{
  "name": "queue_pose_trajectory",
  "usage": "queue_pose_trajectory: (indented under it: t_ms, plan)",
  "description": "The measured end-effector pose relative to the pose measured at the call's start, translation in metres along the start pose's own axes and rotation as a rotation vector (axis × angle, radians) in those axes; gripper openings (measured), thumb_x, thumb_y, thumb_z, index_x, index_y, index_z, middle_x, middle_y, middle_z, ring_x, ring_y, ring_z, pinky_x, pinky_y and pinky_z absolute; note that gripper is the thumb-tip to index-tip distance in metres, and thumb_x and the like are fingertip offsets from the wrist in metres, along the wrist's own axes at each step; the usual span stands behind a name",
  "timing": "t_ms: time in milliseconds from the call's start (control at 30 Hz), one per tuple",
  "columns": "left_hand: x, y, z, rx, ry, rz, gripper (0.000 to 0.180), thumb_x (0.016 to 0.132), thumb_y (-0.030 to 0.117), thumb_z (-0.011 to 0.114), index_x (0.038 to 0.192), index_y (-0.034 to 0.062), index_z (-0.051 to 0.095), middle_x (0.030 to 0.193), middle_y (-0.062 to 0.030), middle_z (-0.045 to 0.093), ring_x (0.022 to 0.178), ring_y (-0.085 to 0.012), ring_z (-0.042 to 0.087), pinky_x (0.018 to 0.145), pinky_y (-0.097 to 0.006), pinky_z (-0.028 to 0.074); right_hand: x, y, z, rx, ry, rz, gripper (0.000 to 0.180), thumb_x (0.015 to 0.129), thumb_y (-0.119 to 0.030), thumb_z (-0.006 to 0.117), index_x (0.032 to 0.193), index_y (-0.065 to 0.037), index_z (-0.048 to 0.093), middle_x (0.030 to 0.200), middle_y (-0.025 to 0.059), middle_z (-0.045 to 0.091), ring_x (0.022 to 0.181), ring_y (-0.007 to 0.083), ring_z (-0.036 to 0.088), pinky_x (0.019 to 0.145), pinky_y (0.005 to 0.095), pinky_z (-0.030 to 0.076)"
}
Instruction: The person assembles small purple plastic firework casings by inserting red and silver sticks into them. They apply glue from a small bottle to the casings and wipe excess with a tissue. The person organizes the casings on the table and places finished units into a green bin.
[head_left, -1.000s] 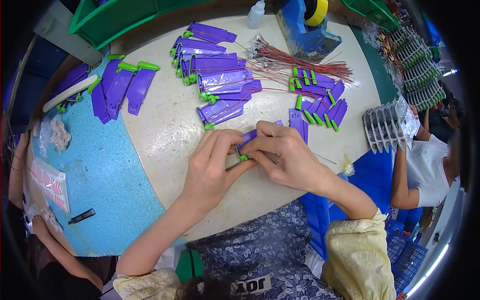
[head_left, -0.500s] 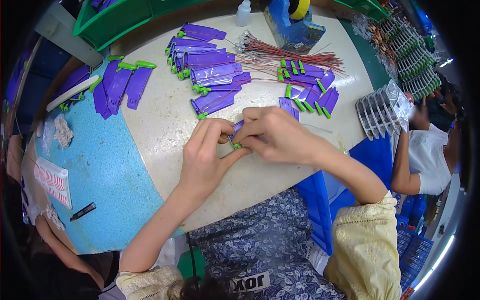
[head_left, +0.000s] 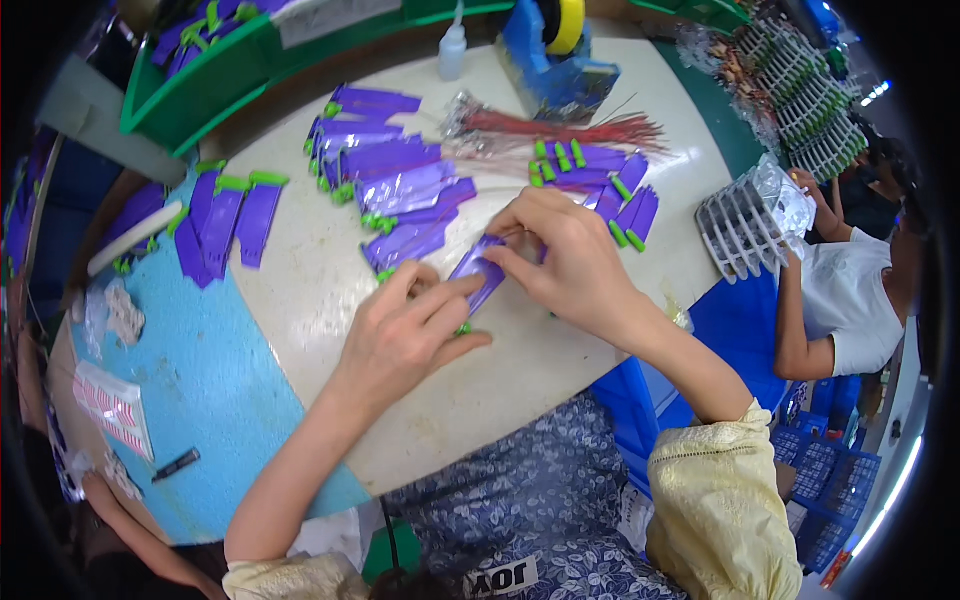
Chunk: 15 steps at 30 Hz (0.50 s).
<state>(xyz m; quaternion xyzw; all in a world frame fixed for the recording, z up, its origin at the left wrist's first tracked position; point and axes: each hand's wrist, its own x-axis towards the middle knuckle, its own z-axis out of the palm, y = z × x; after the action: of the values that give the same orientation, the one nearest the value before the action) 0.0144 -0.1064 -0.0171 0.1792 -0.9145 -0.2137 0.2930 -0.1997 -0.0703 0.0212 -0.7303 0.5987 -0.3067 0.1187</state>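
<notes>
A purple plastic piece [head_left: 487,272] with a green end is held at a slant over the near middle of the table. My right hand [head_left: 572,255] pinches its upper part between thumb and fingers. My left hand [head_left: 400,325] is loosely closed around its lower end, index finger against the purple side and thumb stretched out below. The green end [head_left: 463,328] shows between that finger and thumb. Just beyond my hands lies a row of similar purple pieces [head_left: 400,190] with green ends, some with thin red wires. More purple pieces with green caps [head_left: 630,215] lie beyond my right hand.
Red wires [head_left: 570,128] lie bundled near a blue tape dispenser [head_left: 560,70] and a small bottle [head_left: 452,52]. Green bins [head_left: 200,95] line the far edge. Purple pieces [head_left: 215,225] and a black marker [head_left: 176,465] are at left. Another person [head_left: 845,300] handles a white rack [head_left: 740,225] at right.
My right hand has moved slightly up and right, and my left hand's fingers have loosened. More of the purple piece shows between them. The view has shifted a little.
</notes>
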Motion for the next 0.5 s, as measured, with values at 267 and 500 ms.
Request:
queue_pose_trajectory:
  t_ms: [267,500]
  plan:
    - [0.002,0.003,0.0,-0.045,0.051,-0.057,0.034,0.066,0.023,0.088,0.069,0.0027,0.06,0.112,-0.0036,0.072,0.086,-0.0232,0.059,0.066,-0.031,0.053,0.102,0.093,-0.092,0.486,0.139,0.635,0.026,0.085,-0.019,0.074,0.089,0.005,0.069,0.067,0.0047,0.06,0.06,0.0101,0.052,0.056,0.0275,0.043]
    - [0.001,0.002,-0.001,-0.056,0.034,-0.085,0.035,0.065,0.023,0.088,0.072,0.0025,0.061,0.11,-0.0047,0.073,0.086,-0.0235,0.059,0.067,-0.032,0.054,0.08,0.086,-0.084,0.464,0.134,0.747,0.017,0.08,-0.015,0.065,0.068,-0.003,0.063,0.056,-0.0035,0.044,0.048,0.0059,0.035,0.047,0.0272,0.03]
